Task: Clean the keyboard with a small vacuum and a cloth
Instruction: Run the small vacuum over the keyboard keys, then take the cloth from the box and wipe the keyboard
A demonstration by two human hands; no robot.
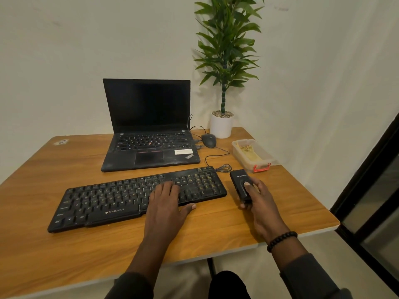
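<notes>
A black Zebronics keyboard (121,199) lies slanted across the wooden table (86,251). My left hand (167,203) rests flat on its right-centre keys, fingers straight, thumb on the front edge. Just right of the keyboard sits a small black vacuum (238,182). My right hand (258,197) grips the vacuum from the right side, with the thumb on its top button and fingers curled round its body. No cloth shows apart from a yellow cloth-like thing inside the plastic box (251,157).
An open black laptop (151,134) stands behind the keyboard. A wired mouse (209,140) and a potted plant (222,124) sit at the back right. The keyboard's cable (216,157) loops near the vacuum. The table's right edge is close to my right hand.
</notes>
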